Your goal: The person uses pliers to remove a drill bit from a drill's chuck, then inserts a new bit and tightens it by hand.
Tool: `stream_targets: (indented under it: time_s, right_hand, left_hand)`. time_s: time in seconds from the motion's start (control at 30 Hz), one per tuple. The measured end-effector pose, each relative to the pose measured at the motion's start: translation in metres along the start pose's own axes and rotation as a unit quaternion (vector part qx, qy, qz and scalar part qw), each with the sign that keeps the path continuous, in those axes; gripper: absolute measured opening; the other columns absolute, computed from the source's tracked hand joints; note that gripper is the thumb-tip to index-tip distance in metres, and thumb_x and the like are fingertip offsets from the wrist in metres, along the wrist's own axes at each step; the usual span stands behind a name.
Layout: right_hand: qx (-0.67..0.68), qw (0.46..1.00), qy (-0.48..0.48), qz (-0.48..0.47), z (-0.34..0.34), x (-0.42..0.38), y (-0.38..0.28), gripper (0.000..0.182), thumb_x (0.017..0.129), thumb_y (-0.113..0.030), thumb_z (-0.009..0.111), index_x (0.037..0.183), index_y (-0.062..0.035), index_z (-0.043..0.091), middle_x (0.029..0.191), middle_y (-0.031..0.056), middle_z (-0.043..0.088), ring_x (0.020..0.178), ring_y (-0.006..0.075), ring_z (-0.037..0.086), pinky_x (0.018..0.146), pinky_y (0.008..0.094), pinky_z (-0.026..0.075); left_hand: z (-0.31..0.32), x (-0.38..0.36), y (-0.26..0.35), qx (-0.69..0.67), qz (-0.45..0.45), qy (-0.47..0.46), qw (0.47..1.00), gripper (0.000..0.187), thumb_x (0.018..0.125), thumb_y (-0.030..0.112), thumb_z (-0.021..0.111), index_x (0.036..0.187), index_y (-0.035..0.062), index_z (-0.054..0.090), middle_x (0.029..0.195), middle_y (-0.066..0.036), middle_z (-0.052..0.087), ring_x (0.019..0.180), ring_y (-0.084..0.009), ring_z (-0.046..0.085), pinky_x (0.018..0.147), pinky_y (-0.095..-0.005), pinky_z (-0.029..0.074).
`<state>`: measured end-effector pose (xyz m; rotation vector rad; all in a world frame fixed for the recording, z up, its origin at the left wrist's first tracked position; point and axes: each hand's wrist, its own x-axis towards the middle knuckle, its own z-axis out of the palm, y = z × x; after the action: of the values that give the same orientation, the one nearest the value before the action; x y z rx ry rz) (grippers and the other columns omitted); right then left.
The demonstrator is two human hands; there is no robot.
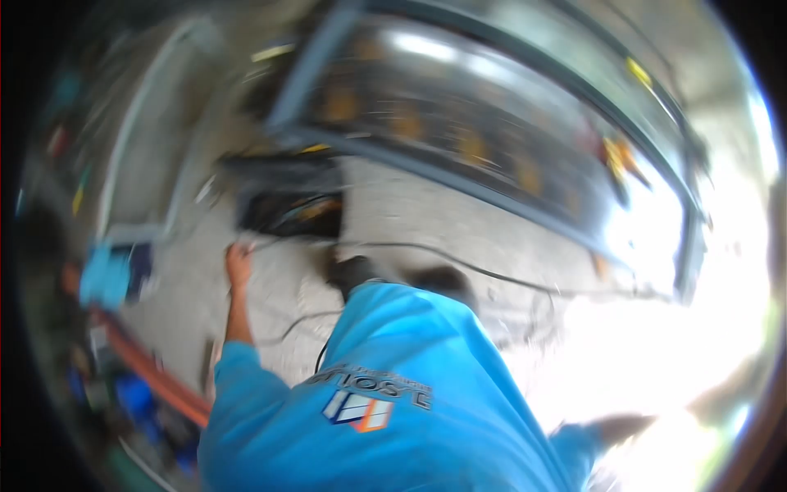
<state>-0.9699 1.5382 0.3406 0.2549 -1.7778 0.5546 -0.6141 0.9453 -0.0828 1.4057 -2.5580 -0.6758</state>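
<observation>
My left hand (pixel 238 261) is closed and held out low over the concrete floor, close to the front left corner of an open black case (pixel 291 197). A dark cable (pixel 459 261) runs from near that hand past my feet to the right. Blur hides whether the fingers grip the cable or something else. Inside the case lie dark and orange items too smeared to name. My right arm (pixel 611 430) reaches out to the lower right, where glare washes out the hand.
A large grey metal frame (pixel 443 176) with a shiny panel stands ahead; orange-yellow patches show on the panel. On the left are a pale frame (pixel 135 131), a person's blue sleeve (pixel 105 275) and a reddish beam (pixel 156 373). My dark shoe (pixel 357 273) is close to the cable.
</observation>
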Motion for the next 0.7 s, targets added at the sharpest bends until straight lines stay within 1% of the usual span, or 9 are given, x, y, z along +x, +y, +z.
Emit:
stream_targets:
  time_s: [0.03,0.13,0.23,0.33,0.4,0.47,0.57,0.63,0.7]
  right_hand:
    - [-0.018,1.000,0.009,-0.010,-0.009,0.013,0.027,0.047,0.068,-0.006,0.061,0.109,0.0097,0.045,0.098,0.0239,0.056,0.081,0.0267,0.058,0.076,0.0338,0.047]
    - [-0.009,1.000,0.012,0.006,-0.019,0.045,0.095,0.045,0.069,-0.006,0.062,0.108,0.0102,0.046,0.098,0.0243,0.055,0.081,0.0269,0.058,0.076,0.0339,0.047]
    - [0.161,0.978,0.019,0.131,-0.021,0.061,0.155,0.044,0.071,-0.002,0.053,0.111,0.0119,0.041,0.097,0.0257,0.053,0.076,0.0267,0.054,0.074,0.0356,0.043]
    - [0.388,0.874,0.035,0.289,-0.024,0.082,0.195,0.048,0.072,-0.003,0.050,0.115,0.0096,0.033,0.104,0.0219,0.046,0.080,0.0234,0.048,0.071,0.0321,0.040]
    - [0.530,0.790,0.019,0.307,-0.013,0.090,0.234,0.048,0.072,-0.004,0.052,0.113,0.0077,0.031,0.101,0.0175,0.042,0.075,0.0197,0.044,0.067,0.0306,0.038]
    - [0.596,0.736,-0.015,0.321,0.010,0.092,0.267,0.050,0.071,-0.006,0.055,0.113,0.0061,0.030,0.097,0.0136,0.039,0.070,0.0167,0.041,0.063,0.0294,0.037]
    - [0.603,0.695,-0.055,0.388,0.064,0.081,0.307,0.051,0.069,-0.006,0.055,0.112,0.0067,0.032,0.096,0.0144,0.042,0.071,0.0185,0.044,0.065,0.0303,0.039]
    - [0.610,0.626,-0.117,0.471,0.111,0.066,0.329,0.052,0.067,-0.007,0.056,0.112,0.0071,0.034,0.095,0.0149,0.043,0.072,0.0197,0.045,0.066,0.0308,0.040]
    - [0.623,0.531,-0.202,0.538,0.159,0.051,0.346,0.053,0.066,-0.007,0.057,0.112,0.0075,0.035,0.094,0.0154,0.045,0.073,0.0210,0.047,0.067,0.0314,0.041]
  left_hand:
    - [0.032,-0.001,0.000,0.032,0.070,0.014,0.997,0.019,0.075,0.015,0.067,0.083,0.0003,0.058,0.079,-0.017,0.057,0.076,-0.0315,0.054,0.069,-0.0408,0.043]
    - [0.093,-0.007,0.110,0.005,0.028,0.033,0.999,0.025,0.077,0.018,0.066,0.093,0.0000,0.058,0.092,-0.017,0.058,0.091,-0.0335,0.053,0.083,-0.0403,0.041]
    - [0.129,-0.027,0.265,-0.066,0.045,0.021,0.997,0.026,0.080,0.021,0.065,0.095,0.0013,0.058,0.090,-0.014,0.060,0.089,-0.0295,0.056,0.082,-0.0371,0.042]
    - [0.137,-0.042,0.440,-0.196,0.041,-0.001,0.980,0.026,0.082,0.024,0.063,0.094,0.0012,0.057,0.087,-0.010,0.061,0.082,-0.0233,0.059,0.075,-0.0328,0.045]
    - [0.157,-0.042,0.538,-0.252,0.140,0.026,0.957,0.027,0.082,0.025,0.063,0.091,0.0011,0.057,0.083,-0.008,0.061,0.076,-0.0188,0.059,0.069,-0.0290,0.046]
    - [0.181,-0.042,0.649,-0.364,0.093,-0.032,0.926,0.033,0.080,0.027,0.065,0.098,0.0011,0.055,0.085,-0.011,0.059,0.081,-0.0180,0.058,0.068,-0.0282,0.047]
    - [0.279,-0.021,0.787,-0.241,0.271,0.005,0.932,0.056,0.068,0.041,0.071,0.099,-0.0032,0.054,0.098,-0.023,0.053,0.091,-0.0352,0.052,0.078,-0.0404,0.042]
    - [0.325,-0.022,0.866,-0.187,0.252,-0.049,0.948,0.066,0.065,0.050,0.069,0.104,-0.0008,0.052,0.104,-0.023,0.050,0.098,-0.0377,0.048,0.083,-0.0451,0.039]
    - [0.374,-0.022,0.915,-0.040,0.134,-0.091,0.986,0.093,0.061,0.061,0.065,0.128,0.0039,0.034,0.131,-0.027,0.029,0.119,-0.0436,0.029,0.089,-0.0630,0.028]
